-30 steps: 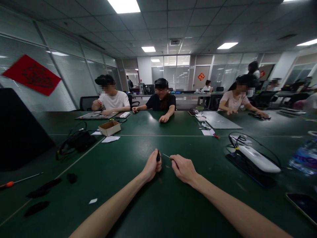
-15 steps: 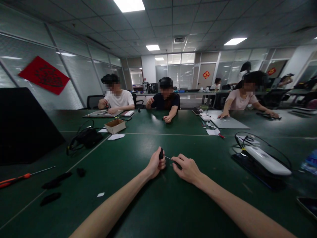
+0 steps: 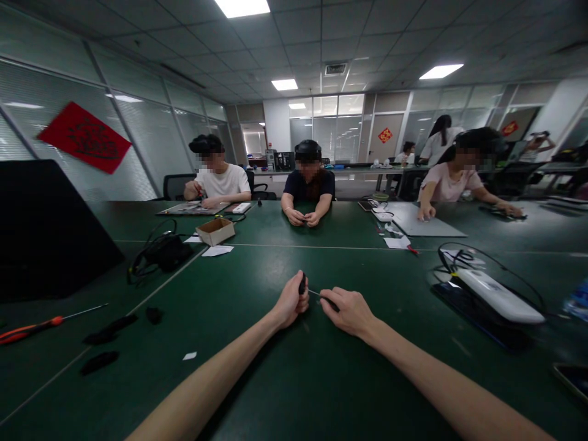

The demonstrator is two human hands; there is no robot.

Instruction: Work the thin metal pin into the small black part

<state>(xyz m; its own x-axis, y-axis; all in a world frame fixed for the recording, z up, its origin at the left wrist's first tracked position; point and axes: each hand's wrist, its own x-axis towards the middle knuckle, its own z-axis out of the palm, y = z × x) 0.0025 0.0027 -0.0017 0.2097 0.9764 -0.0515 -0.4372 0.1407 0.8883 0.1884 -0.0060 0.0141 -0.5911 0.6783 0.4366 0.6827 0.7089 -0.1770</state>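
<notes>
Black: one piece [image 3: 302,284], one tool [image 3: 329,304]

Left hand [image 3: 290,302] near right hand [image 3: 351,310]

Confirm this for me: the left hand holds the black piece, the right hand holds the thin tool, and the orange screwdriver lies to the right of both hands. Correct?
Not quite: the orange screwdriver lies to the left of both hands, as the head view shows. The left hand does hold the black piece, and the right hand the thin tool.
</notes>
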